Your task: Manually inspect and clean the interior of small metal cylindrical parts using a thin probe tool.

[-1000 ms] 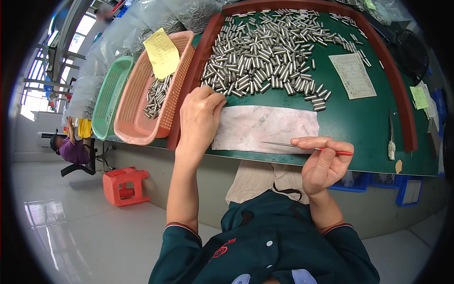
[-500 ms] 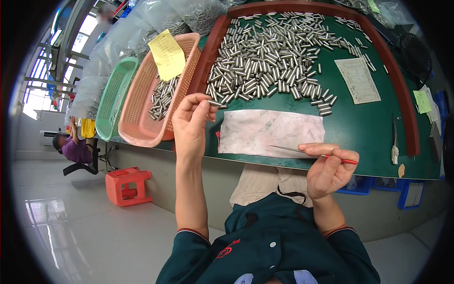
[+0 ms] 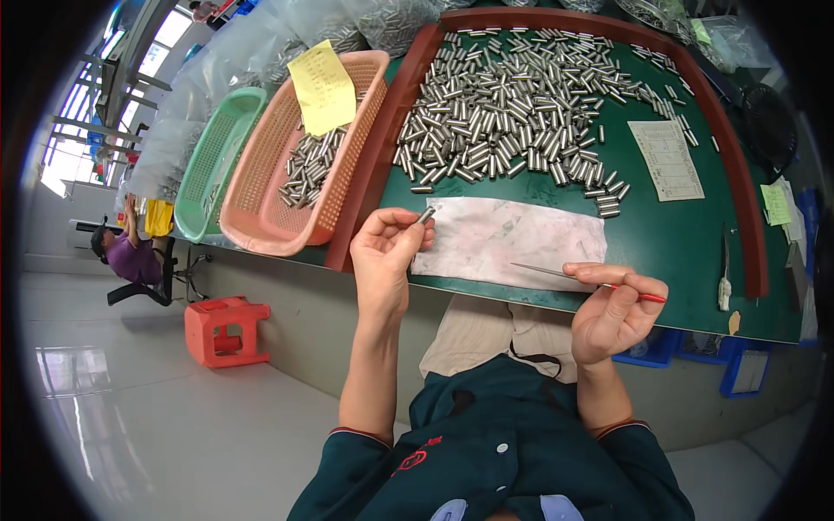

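Observation:
Between the thumb and fingers of my left hand [image 3: 382, 256] is a small shiny metal pin [image 3: 426, 215], held over the left edge of a stained whitish cloth [image 3: 512, 234]. My right hand [image 3: 613, 319] grips a slim, pointed metal tool with a red handle, which looks like a needle file [image 3: 543, 271]. Its tip points left above the cloth, apart from the pin. Beyond the cloth, a large heap of similar metal pins [image 3: 512, 113] lies spread on the green tabletop [image 3: 643, 230].
A red-brown rail [image 3: 369, 187] borders the heap. Left of it stand a pink basket [image 3: 265, 195] with pins and a yellow note [image 3: 323, 91], and a green basket [image 3: 195, 204]. A written sheet [image 3: 667, 161] lies at right. A red stool [image 3: 213, 334] and a seated person [image 3: 135, 260] are at left.
My left hand has drawn back from the heap's near edge toward the cloth, with the pin now tilted upward in its fingers. My right hand keeps its hold on the needle file.

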A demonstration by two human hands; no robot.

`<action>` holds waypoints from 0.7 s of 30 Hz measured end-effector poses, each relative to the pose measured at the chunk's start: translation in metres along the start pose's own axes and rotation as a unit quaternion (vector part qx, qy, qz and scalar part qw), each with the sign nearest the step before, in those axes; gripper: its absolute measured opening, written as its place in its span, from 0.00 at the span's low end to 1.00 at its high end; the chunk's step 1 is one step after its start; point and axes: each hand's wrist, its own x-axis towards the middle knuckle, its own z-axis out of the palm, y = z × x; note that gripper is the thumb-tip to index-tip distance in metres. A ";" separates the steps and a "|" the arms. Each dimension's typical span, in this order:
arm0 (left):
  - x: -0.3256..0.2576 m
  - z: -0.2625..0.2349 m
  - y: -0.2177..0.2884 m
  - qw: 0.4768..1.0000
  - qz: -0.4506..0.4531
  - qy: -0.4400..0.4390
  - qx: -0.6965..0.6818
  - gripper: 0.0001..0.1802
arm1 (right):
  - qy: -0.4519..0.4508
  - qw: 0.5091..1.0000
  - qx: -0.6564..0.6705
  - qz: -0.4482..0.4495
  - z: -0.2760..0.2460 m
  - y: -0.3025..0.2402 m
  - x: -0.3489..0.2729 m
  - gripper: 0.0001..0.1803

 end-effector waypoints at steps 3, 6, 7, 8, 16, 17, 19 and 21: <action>-0.008 -0.003 0.002 1.000 -0.009 0.012 -0.023 0.05 | -0.008 1.000 -0.010 -0.011 0.001 0.000 -0.002 0.06; -0.028 -0.012 0.006 0.996 -0.031 0.037 -0.069 0.05 | -0.088 0.994 0.030 -0.062 0.010 -0.002 -0.009 0.04; -0.037 -0.015 0.007 0.993 -0.044 0.047 -0.094 0.05 | -0.155 0.987 0.032 -0.043 0.013 -0.007 -0.012 0.03; -0.046 -0.016 0.006 0.990 -0.058 0.061 -0.110 0.05 | -0.212 0.974 0.051 -0.064 0.017 -0.006 -0.017 0.05; -0.099 -0.054 -0.020 0.961 -0.125 0.165 -0.182 0.06 | -0.364 0.926 0.058 -0.079 0.059 -0.002 -0.046 0.09; -0.102 -0.058 -0.023 0.959 -0.135 0.175 -0.180 0.06 | -0.368 0.926 0.052 -0.071 0.061 -0.001 -0.050 0.09; -0.106 -0.062 -0.026 0.954 -0.147 0.187 -0.181 0.06 | -0.376 0.924 0.044 -0.062 0.063 0.000 -0.054 0.09; -0.107 -0.064 -0.029 0.956 -0.151 0.185 -0.172 0.06 | -0.375 0.925 0.032 -0.063 0.066 0.001 -0.056 0.08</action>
